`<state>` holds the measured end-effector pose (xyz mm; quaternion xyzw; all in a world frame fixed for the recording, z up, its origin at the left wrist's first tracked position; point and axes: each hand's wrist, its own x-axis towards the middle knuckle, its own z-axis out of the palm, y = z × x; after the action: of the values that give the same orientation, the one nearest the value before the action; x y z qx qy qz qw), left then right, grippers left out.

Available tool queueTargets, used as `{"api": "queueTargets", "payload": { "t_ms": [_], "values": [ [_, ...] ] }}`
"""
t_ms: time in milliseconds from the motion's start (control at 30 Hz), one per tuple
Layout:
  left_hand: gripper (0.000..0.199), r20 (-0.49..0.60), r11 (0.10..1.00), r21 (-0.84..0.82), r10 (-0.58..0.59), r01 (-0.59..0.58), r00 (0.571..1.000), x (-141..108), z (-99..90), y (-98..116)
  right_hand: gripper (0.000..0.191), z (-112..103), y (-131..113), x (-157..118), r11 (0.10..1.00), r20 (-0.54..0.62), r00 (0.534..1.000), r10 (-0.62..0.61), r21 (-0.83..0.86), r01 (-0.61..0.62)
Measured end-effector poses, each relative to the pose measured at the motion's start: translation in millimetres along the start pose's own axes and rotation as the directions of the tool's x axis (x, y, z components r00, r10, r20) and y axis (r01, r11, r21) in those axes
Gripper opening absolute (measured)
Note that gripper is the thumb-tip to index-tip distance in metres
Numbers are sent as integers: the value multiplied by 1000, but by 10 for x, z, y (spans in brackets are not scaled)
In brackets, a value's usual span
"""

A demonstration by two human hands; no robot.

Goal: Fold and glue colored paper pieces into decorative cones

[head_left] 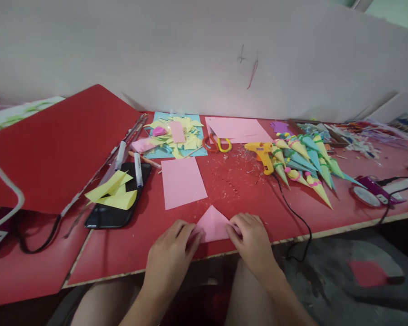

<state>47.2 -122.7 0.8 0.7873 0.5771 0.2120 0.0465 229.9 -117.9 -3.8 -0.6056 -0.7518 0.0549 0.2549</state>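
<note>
A pink sheet of paper (212,225), folded to a triangle with its point facing away from me, lies at the table's front edge. My left hand (172,244) pinches its left corner between thumb and fingers. On the opposite side, my right hand (250,235) grips the right corner the same way, so both corners are partly hidden. Just beyond, a flat pink rectangle of paper (183,183) rests on the red table. Scissors with red and yellow handles (224,145) lie farther back, near a large pink sheet (240,129).
A yellow glue gun (263,154) trails a black cord over the front edge. Several paper cones (304,156) are heaped right of it. At left are a black phone (112,215), yellow paper strips (114,190), markers (138,170) and a big red board (61,154). Paper scraps (190,136) pile behind.
</note>
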Motion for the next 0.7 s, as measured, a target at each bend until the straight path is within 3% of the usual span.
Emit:
{"api": "queueTargets", "payload": {
  "t_ms": [467,567,700],
  "values": [
    [21,161,998,-7,-63,65,985,79,-35,-24,27,68,-7,55,997,14,999,32,-71,-31],
    [27,237,999,-31,24,-17,971,113,-57,-81,25,77,-14,46,997,16,999,38,-64,-36],
    [29,266,967,-72,257,-246,929,159,-89,-257,21,81,-21,38,998,42,998,49,-50,-46]
  ]
}}
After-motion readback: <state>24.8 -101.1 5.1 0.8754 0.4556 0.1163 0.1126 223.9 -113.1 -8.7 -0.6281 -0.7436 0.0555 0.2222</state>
